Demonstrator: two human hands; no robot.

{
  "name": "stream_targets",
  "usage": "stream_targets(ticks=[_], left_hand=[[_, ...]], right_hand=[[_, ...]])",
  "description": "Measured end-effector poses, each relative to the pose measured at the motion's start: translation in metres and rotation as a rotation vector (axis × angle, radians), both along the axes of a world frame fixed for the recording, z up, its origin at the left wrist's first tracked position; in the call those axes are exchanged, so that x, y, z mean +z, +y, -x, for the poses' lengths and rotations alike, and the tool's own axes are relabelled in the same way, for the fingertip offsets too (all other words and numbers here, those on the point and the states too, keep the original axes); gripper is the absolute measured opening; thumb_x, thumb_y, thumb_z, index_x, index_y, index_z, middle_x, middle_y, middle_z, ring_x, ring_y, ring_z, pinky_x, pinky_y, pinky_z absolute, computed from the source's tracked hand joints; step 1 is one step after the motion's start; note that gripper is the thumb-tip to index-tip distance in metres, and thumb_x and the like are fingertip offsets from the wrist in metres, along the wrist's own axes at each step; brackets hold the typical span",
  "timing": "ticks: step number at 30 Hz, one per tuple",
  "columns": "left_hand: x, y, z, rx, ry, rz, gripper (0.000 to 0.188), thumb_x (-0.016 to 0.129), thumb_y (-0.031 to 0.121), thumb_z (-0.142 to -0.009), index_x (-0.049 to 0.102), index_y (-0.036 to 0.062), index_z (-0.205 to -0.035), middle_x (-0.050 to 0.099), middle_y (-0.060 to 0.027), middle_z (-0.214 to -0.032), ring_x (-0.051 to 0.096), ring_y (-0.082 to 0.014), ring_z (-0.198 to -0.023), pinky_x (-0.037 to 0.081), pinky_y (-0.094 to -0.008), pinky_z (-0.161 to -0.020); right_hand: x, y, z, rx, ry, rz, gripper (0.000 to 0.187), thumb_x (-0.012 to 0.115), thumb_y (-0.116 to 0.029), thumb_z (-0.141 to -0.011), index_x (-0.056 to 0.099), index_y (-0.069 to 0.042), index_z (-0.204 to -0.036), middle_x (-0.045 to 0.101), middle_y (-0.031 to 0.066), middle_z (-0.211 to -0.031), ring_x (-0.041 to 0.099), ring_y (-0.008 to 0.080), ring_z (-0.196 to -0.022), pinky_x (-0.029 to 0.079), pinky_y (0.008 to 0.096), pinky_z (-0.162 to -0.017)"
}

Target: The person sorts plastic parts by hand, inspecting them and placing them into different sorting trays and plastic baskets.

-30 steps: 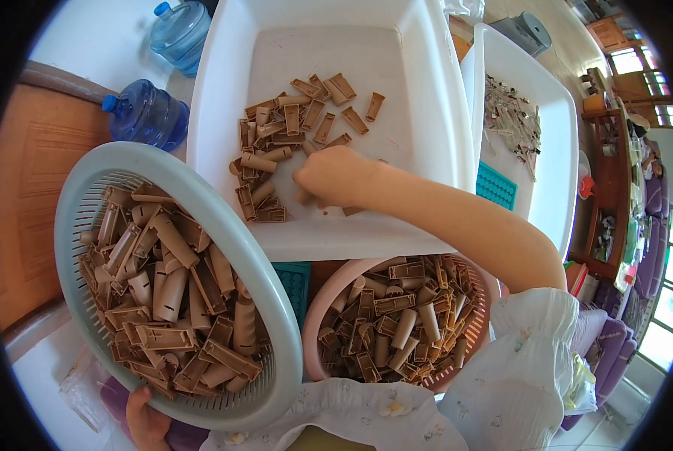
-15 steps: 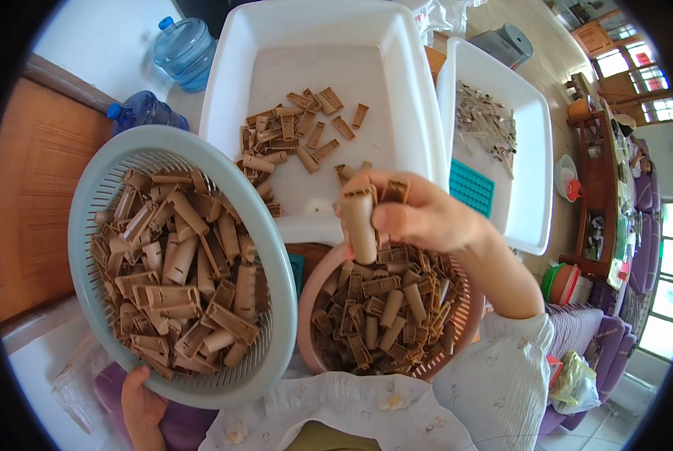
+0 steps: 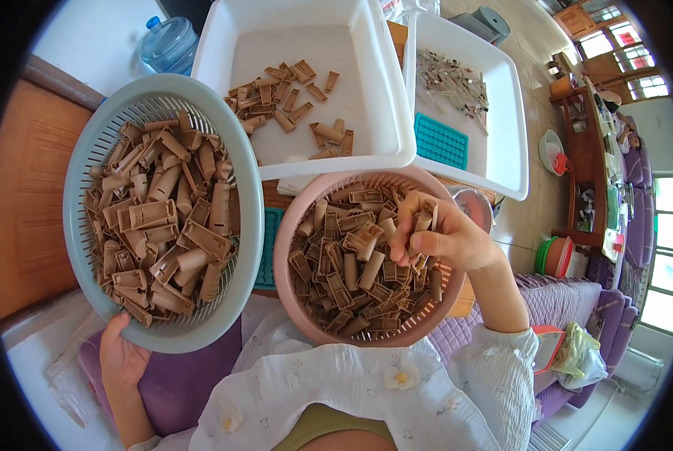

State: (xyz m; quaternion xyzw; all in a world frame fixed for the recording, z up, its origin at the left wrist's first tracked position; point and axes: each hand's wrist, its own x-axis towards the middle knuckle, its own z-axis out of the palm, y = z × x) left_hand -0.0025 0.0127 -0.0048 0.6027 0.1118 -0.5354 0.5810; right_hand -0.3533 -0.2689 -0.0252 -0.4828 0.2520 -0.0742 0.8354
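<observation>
My left hand grips the lower rim of an oval grey-blue plastic basket, which is tilted and heaped with tan plastic shell pieces. Over a round pink basket, my right hand is closed around at least one tan plastic shell piece; the fingers partly hide it. The pink basket is full of similar half-tube pieces. Just left of my right fingers is a lighter tan piece; I cannot tell whether it rests on the pile or is falling.
Beyond the baskets stands a white tub with scattered tan pieces. A second white tub at its right holds small thin parts and a teal grid tray. Another teal tray lies between the baskets. A water jug stands far left.
My right hand has moved from the white tub's near edge to over the pink basket, and the large piece at its fingertips has left them. The grey-blue basket stays in my left hand.
</observation>
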Motion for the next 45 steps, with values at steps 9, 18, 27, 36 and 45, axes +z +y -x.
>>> stream_targets(ticks=[9, 18, 27, 36, 45], left_hand=[[0.002, -0.006, 0.007, 0.058, -0.042, -0.02, 0.03, 0.049, 0.013, -0.081, 0.048, 0.0003, -0.109, 0.059, -0.011, -0.101, 0.059, -0.0216, -0.088, 0.051, -0.0344, -0.076], [0.001, -0.005, 0.005, 0.078, -0.016, -0.006, 0.029, 0.049, 0.011, -0.08, 0.048, -0.0001, -0.107, 0.059, -0.0114, -0.1, 0.06, -0.0219, -0.087, 0.052, -0.0345, -0.074], [0.003, 0.0, 0.004, 0.058, -0.009, -0.044, 0.039, 0.055, 0.015, -0.077, 0.047, 0.0003, -0.112, 0.057, -0.0106, -0.105, 0.057, -0.0226, -0.093, 0.048, -0.0345, -0.081], [-0.001, 0.0, 0.005, 0.117, -0.095, -0.077, 0.05, 0.052, 0.012, -0.071, 0.041, -0.0016, -0.117, 0.053, -0.0147, -0.11, 0.054, -0.0276, -0.098, 0.047, -0.0402, -0.083], [-0.007, -0.005, 0.003, 0.215, 0.054, -0.075, 0.049, 0.045, 0.011, -0.067, 0.042, -0.0007, -0.115, 0.055, -0.0144, -0.104, 0.054, -0.0284, -0.092, 0.043, -0.0417, -0.085]], right_hand=[[0.011, 0.0, 0.034, 0.236, 0.133, 0.818, 0.064, 0.056, -0.043, -0.079, 0.042, 0.005, -0.12, 0.053, 0.0163, -0.109, 0.05, 0.0248, -0.102, 0.038, 0.0339, -0.09], [0.007, 0.04, -0.005, 0.515, 0.243, 1.502, 0.052, 0.064, -0.034, -0.072, 0.049, -0.015, -0.117, 0.039, 0.0117, -0.128, 0.034, 0.0332, -0.119, 0.03, 0.0503, -0.094], [0.017, 0.008, 0.001, 0.766, 0.536, 1.448, 0.055, 0.07, -0.024, -0.063, 0.05, -0.016, -0.114, 0.034, 0.0124, -0.13, 0.031, 0.0342, -0.12, 0.028, 0.0491, -0.096], [-0.029, -0.114, -0.159, 0.539, 0.093, 1.26, 0.024, 0.055, -0.015, -0.076, 0.057, -0.004, -0.097, 0.056, 0.0101, -0.104, 0.054, 0.0269, -0.093, 0.043, 0.0339, -0.082], [-0.126, -0.149, -0.257, 0.868, 0.323, 1.725, 0.028, 0.052, -0.024, -0.079, 0.058, -0.015, -0.104, 0.044, 0.006, -0.124, 0.05, 0.0211, -0.103, 0.041, 0.038, -0.084]])
